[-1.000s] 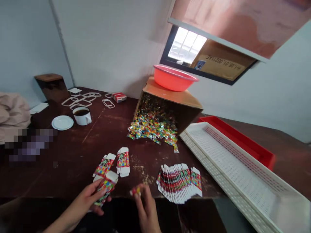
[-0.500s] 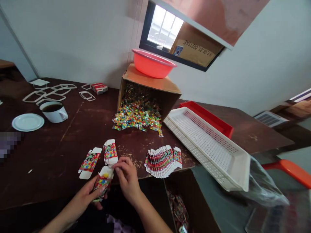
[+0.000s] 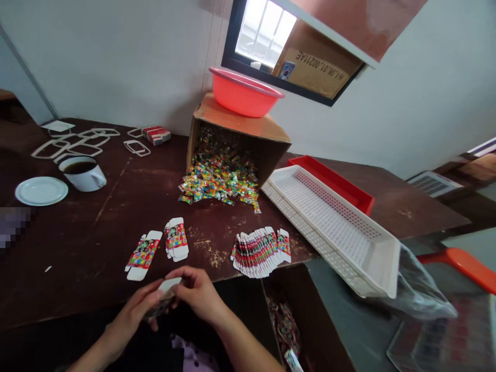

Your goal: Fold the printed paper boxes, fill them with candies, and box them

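Note:
Both my hands meet at the near edge of a dark wooden table (image 3: 116,217). My left hand (image 3: 134,315) is wrapped round a small printed candy box (image 3: 167,292), and my right hand (image 3: 197,292) presses its fingers on the box's white top flap. Just beyond them lie a flat unfolded box (image 3: 142,254) and a second small box (image 3: 176,245). A fanned stack of flat boxes (image 3: 261,250) lies to the right. Farther back, a tipped cardboard carton (image 3: 240,134) spills wrapped candies (image 3: 219,186) onto the table.
A red basin (image 3: 244,95) sits on the carton. A white perforated tray (image 3: 333,227) rests over a red tray (image 3: 337,181) at the right. A mug (image 3: 81,173), a saucer (image 3: 41,190) and white cut-out frames (image 3: 73,144) are at the left. An open carton (image 3: 287,320) stands below the table edge.
My hands have drawn the box slightly nearer and lower. My right hand went from putting a candy in the open top to pressing the flap shut. The view shifted a little.

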Motion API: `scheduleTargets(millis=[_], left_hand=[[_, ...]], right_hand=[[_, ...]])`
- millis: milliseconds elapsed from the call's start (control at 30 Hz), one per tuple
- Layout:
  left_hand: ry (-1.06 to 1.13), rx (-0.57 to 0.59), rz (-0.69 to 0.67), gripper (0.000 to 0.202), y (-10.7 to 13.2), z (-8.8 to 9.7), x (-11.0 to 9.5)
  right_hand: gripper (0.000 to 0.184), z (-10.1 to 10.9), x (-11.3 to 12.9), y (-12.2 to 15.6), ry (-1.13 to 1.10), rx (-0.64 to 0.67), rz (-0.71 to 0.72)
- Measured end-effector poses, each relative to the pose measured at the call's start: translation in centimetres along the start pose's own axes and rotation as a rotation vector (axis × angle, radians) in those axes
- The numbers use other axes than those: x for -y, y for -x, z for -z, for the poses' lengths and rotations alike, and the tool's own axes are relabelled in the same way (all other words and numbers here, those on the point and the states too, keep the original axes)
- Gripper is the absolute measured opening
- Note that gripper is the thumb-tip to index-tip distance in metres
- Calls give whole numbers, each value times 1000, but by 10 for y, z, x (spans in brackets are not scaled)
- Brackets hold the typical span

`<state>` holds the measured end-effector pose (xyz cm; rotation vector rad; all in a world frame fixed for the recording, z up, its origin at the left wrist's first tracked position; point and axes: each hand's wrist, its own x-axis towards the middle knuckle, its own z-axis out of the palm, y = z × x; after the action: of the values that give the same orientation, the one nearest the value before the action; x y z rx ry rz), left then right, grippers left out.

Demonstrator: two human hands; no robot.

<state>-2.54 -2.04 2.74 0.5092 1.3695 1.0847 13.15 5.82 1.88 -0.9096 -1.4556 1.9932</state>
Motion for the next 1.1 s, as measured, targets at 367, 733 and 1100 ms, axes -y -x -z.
scheduleTargets(millis=[367, 733, 1100], left_hand=[[-17, -11, -41, 39, -4, 26, 17], [-96, 198, 129, 59, 5, -1, 14], [-498, -246, -231, 58, -31, 95, 8]], right_hand=[[28, -4, 28, 13, 361, -9, 305], [27, 12, 16, 40, 467, -76, 393], [24, 99, 70, 105, 849, -286, 115]])
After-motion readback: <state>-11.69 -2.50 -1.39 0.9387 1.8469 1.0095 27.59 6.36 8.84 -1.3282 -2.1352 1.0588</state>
